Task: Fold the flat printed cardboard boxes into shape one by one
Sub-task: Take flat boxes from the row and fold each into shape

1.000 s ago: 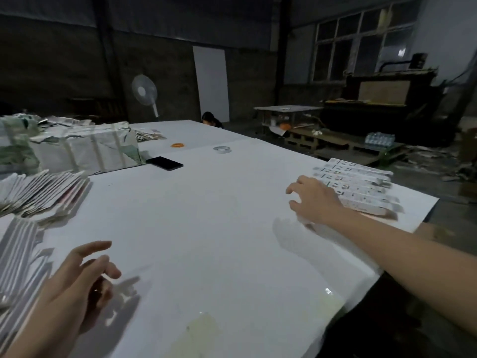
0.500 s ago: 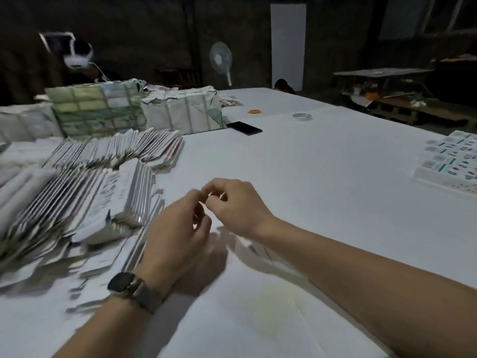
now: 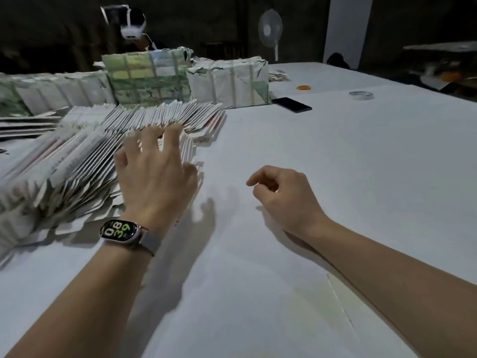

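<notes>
Your left hand (image 3: pixel 154 174) reaches with fingers spread wide over the fanned flat boxes (image 3: pixel 85 161) in the left middle of the frame; whether the fingertips touch them yet, you cannot tell. Your right hand (image 3: pixel 284 195) hovers loosely curled at centre, holding nothing. These blanks look thin, light and springy, and packed edge to edge they probably cling together. Pinch one exposed upper edge and peel it free, supporting the creases.
</notes>
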{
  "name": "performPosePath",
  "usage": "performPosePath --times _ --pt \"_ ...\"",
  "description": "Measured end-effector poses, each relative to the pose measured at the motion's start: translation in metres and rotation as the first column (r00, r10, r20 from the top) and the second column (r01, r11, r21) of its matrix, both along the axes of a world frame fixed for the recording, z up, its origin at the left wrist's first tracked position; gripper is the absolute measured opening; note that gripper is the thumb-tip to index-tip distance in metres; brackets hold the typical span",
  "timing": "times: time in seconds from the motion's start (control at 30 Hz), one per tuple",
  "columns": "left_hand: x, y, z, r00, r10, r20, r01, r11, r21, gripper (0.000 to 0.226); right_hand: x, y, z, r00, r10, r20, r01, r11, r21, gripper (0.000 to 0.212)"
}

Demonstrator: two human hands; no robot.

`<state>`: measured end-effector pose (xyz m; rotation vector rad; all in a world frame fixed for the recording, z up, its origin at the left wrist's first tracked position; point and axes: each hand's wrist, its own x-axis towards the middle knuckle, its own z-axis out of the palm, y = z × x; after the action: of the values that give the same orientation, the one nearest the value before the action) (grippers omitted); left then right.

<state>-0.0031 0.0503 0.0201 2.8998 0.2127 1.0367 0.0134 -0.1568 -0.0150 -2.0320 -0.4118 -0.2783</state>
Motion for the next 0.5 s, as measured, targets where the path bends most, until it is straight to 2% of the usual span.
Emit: performPosePath --times 0.07,0.13,0.27,0.37,0.43,0.5 --pt "0.0 0.0 -0.006 0.977 0.038 -0.208 -0.041 0.999 -0.008 0.061 0.0 -0.001 -0.002 1.0 0.01 0.0 -0.01 1.0 0.003 0.023" --pt "0.0 -0.004 -0.014 0.97 -0.042 -0.24 0.035 0.999 -0.034 0.055 0.001 -0.002 -0.003 1.0 0.023 0.003 -0.023 1.0 -0.007 0.024" --pt "-0.003 -0.024 -0.014 0.967 -0.254 -0.023 0.254 0.967 -0.028 0.056 0.003 0.0 -0.005 1.0 0.028 0.011 -0.028 0.999 0.02 0.02" --pt "-0.006 -0.037 -0.018 0.89 -0.432 0.143 0.45 0.883 -0.133 0.063 0.006 0.001 -0.006 1.0 0.004 0.004 -0.004 0.996 0.09 0.016" --pt "-0.009 -0.047 -0.021 0.822 -0.494 0.283 0.564 0.772 -0.293 0.061 0.008 0.0 -0.005 0.999 -0.023 -0.027 0.027 0.985 0.173 0.011" --pt "-0.013 -0.055 -0.022 0.782 -0.486 0.392 0.623 0.586 -0.518 0.054 0.011 -0.001 -0.005 0.996 -0.055 -0.071 0.071 0.966 0.247 0.017"
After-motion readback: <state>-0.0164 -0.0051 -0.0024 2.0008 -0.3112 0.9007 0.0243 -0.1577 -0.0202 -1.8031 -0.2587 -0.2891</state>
